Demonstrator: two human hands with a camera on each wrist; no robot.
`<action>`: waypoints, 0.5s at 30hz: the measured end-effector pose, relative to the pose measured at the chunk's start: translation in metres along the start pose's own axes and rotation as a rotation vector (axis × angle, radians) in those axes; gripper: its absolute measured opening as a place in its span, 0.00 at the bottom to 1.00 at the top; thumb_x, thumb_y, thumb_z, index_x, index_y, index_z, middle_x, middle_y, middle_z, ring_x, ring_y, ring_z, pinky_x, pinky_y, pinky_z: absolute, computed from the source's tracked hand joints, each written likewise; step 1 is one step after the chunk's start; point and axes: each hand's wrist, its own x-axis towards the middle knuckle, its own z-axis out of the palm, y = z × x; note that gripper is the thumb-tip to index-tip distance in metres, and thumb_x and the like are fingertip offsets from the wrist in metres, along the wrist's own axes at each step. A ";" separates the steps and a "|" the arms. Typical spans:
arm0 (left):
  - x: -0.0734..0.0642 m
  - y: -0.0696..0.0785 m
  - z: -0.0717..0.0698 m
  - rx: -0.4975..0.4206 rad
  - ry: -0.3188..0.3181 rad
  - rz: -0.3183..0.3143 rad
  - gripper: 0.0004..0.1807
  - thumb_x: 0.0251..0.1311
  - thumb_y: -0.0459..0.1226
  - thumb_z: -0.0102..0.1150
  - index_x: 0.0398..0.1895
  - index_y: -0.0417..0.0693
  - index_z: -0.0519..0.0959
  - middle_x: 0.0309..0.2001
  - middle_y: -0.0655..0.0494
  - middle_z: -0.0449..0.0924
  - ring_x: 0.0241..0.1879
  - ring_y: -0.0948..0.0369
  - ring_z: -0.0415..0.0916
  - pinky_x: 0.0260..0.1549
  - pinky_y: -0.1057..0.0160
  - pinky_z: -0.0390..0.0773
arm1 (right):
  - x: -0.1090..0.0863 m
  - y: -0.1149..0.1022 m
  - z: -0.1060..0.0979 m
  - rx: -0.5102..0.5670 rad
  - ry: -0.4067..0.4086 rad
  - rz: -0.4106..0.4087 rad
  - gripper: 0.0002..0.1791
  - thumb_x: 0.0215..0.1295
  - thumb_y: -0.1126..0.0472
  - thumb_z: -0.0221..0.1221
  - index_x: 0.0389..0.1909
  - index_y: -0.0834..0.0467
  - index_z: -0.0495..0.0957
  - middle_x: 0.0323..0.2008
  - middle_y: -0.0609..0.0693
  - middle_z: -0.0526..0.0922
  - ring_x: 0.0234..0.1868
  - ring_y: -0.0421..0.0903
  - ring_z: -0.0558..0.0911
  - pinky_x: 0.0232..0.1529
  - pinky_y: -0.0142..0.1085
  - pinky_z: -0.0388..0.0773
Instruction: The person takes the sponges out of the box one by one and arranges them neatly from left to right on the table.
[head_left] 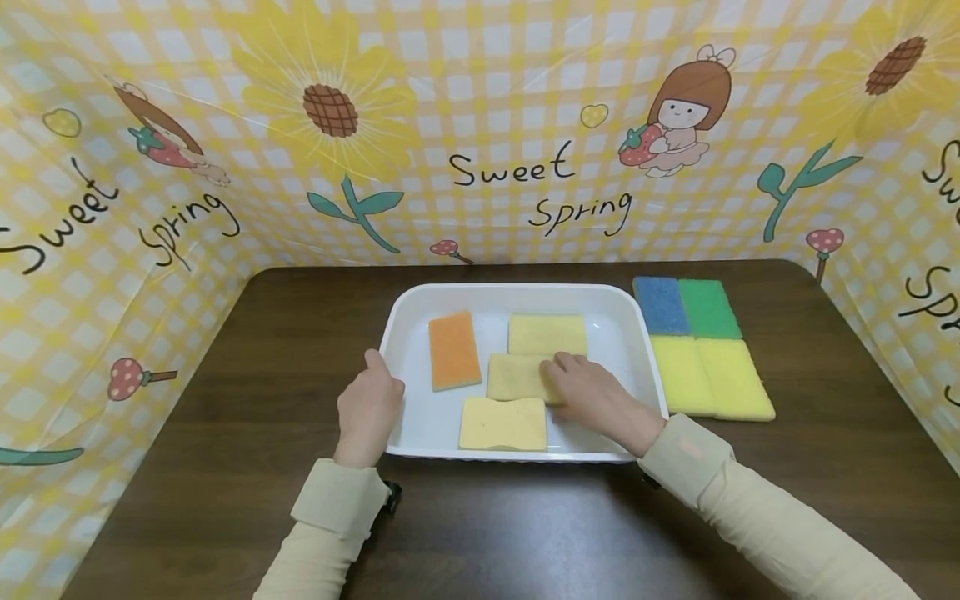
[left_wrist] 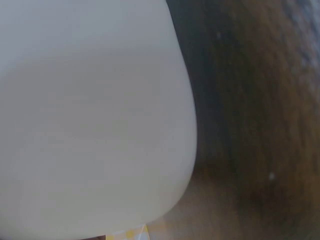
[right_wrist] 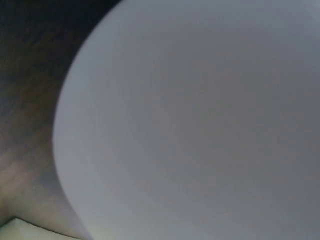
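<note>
Near the counter's point(head_left: 187, 458) far edge, the white tray point(head_left: 517, 456) holds the middle pale sponge point(head_left: 516, 377); the right hand point(head_left: 592, 393) covers its end, fingers' pinch unclear. The left hand point(head_left: 367, 410) grips the tray's rim, fingertips partly hidden.

On the dark-brown wooden table point(head_left: 187, 433), a white rectangular plastic tray point(head_left: 427, 417) lies near the back edge. In it, an orange rectangular sponge point(head_left: 455, 352) lies toward the left edge; three pale-yellow rectangular sponges point(head_left: 517, 377) run back to front. Beside its right edge, a blue sponge point(head_left: 660, 306) and green sponge point(head_left: 709, 308) lie behind two bright-yellow sponges point(head_left: 682, 375).
</note>
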 end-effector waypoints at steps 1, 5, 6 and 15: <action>0.000 0.000 0.000 0.001 0.000 0.000 0.18 0.63 0.34 0.46 0.50 0.30 0.60 0.24 0.40 0.76 0.20 0.53 0.73 0.17 0.58 0.68 | 0.000 0.000 0.000 -0.004 -0.001 0.000 0.28 0.43 0.60 0.73 0.44 0.63 0.72 0.38 0.56 0.75 0.37 0.52 0.75 0.38 0.44 0.75; 0.000 0.000 0.000 0.002 -0.003 0.000 0.18 0.63 0.34 0.46 0.51 0.30 0.60 0.24 0.40 0.77 0.20 0.52 0.73 0.18 0.57 0.69 | -0.001 0.000 0.002 -0.034 0.030 0.000 0.25 0.44 0.60 0.72 0.42 0.62 0.72 0.37 0.56 0.74 0.35 0.52 0.74 0.35 0.43 0.75; 0.000 0.000 0.000 0.001 -0.003 -0.001 0.19 0.63 0.34 0.46 0.51 0.30 0.60 0.25 0.39 0.77 0.20 0.52 0.73 0.18 0.57 0.69 | -0.001 0.000 0.003 -0.045 0.043 -0.003 0.24 0.45 0.60 0.72 0.42 0.62 0.72 0.36 0.56 0.74 0.34 0.52 0.74 0.34 0.43 0.74; -0.001 0.000 0.000 -0.009 -0.007 -0.004 0.19 0.64 0.34 0.46 0.53 0.30 0.59 0.25 0.39 0.77 0.20 0.53 0.73 0.17 0.59 0.69 | -0.002 -0.004 0.004 -0.052 0.052 0.010 0.19 0.53 0.62 0.68 0.41 0.63 0.71 0.35 0.58 0.74 0.33 0.53 0.72 0.30 0.42 0.74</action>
